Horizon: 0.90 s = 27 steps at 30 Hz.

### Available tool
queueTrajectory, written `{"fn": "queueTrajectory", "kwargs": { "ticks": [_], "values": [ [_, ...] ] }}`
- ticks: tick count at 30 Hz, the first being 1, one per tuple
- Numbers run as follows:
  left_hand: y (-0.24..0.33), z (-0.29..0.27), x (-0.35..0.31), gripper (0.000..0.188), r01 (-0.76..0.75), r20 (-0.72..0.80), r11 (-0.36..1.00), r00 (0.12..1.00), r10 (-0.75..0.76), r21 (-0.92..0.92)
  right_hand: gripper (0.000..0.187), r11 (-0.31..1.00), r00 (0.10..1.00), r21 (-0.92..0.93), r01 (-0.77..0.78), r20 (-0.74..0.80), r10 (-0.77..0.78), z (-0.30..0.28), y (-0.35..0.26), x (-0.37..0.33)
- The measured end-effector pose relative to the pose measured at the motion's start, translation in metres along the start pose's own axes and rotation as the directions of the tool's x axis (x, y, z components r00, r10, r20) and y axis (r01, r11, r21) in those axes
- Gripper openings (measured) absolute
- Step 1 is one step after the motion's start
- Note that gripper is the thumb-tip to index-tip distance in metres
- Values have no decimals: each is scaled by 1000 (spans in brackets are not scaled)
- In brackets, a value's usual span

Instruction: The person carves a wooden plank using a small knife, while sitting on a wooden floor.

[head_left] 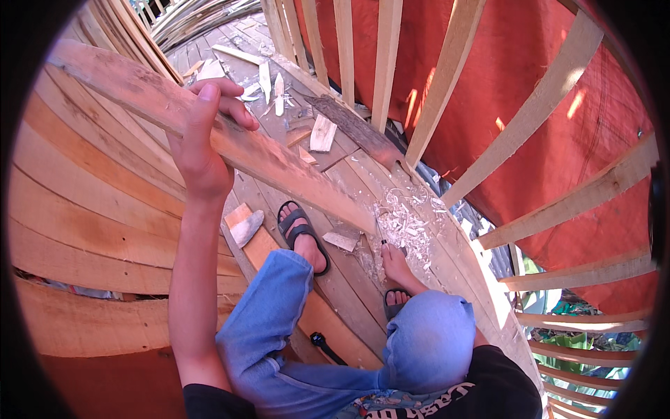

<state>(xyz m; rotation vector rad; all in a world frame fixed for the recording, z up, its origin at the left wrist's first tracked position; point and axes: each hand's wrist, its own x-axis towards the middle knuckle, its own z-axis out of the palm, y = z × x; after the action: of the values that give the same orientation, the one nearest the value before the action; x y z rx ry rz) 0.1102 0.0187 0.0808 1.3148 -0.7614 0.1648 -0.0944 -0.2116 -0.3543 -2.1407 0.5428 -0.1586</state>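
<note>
Left hand: While the left forearm (192,293) is rising from the near side, the left hand (202,160) is grasping the board (293,171), thumb and fingers curling about its edges.
Board: It is slanting from the far left toward the middle, its lower end lying just beside the wood shavings (408,227); whether that end is touching the floor (457,269), one cannot tell.
Right hand: Partly hidden by the right knee (433,342), this hand (399,267) is resting near the board's lower end; one cannot tell whether it is gripping anything.
Left sandal: It (301,230) is standing on the near side of the board.
Fence: On the right, slats (387,63) are standing before a red sheet (551,153).
Good handling: Firm left-hand support is probably serving best, with the lower end bearing on something solid; any tool should be travelling away from knee and feet.
</note>
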Motion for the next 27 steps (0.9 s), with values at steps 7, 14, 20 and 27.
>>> {"fn": "queueTrajectory", "kwargs": {
  "ticks": [7, 14, 20, 27],
  "values": [
    [4, 3, -4, 36, -15, 24, 1000, 1000, 14, 19, 43, 991, 986, 51, -121, 125, 114, -6, -10, 11],
    [2, 14, -1, 36, -4, 13, 999, 1000, 5, -45, 44, 988, 994, -148, 33, -101, -48, 11, 80, 8],
    [2, 4, -1, 35, -10, -46, 1000, 999, 12, 29, 43, 999, 999, 39, 5, -35, -4, 20, 25, 0],
    [-2, 7, 3, 32, -49, -197, 999, 979, 49, 3, 43, 977, 991, 171, -127, 65, 117, 29, 28, -15]
  ]
}}
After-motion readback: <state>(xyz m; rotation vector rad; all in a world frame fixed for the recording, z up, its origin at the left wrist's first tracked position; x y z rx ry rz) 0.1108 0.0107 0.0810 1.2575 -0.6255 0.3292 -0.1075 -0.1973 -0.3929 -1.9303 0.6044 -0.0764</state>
